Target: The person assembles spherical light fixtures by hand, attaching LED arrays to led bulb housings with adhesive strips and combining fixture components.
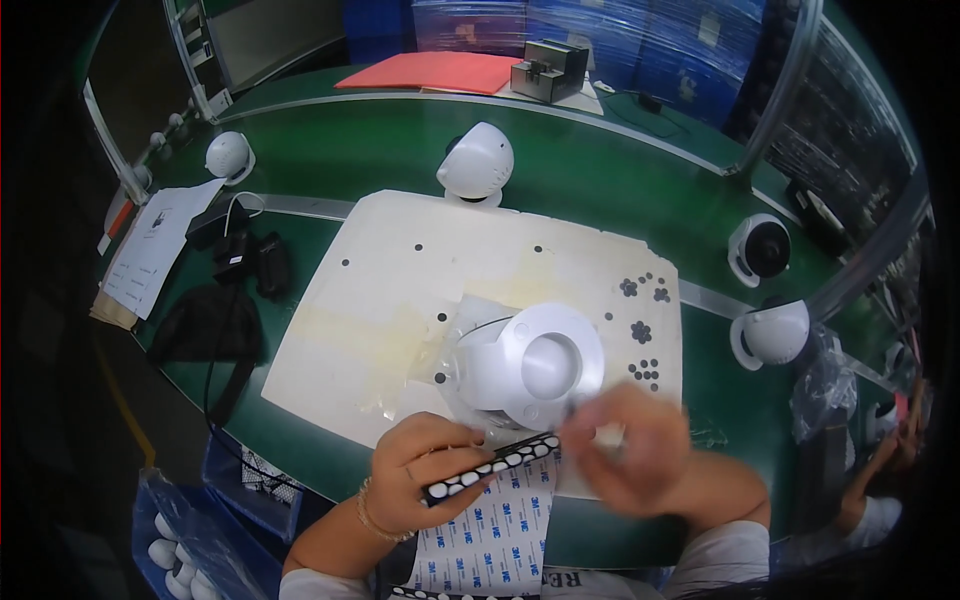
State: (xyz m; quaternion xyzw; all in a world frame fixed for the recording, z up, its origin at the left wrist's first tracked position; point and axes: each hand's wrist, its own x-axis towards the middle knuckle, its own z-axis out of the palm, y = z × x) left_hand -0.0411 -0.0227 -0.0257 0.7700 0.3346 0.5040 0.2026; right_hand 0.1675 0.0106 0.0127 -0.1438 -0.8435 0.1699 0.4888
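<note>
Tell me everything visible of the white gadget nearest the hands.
The white gadget looks like smooth plastic. It lies with its round base facing up, a circular recess inside, and a rounded body extending left. Clear film shows around it on the pale board. The blurred right hand is by its near edge; contact is unclear.

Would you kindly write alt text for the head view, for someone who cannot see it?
A person's left hand holds a white-dotted black strip, a blue-printed white sheet below it; the blurred right hand is at the strip's right end. Beyond, a white ring-based device lies on a cream board with black discs, on a green workbench.
</note>
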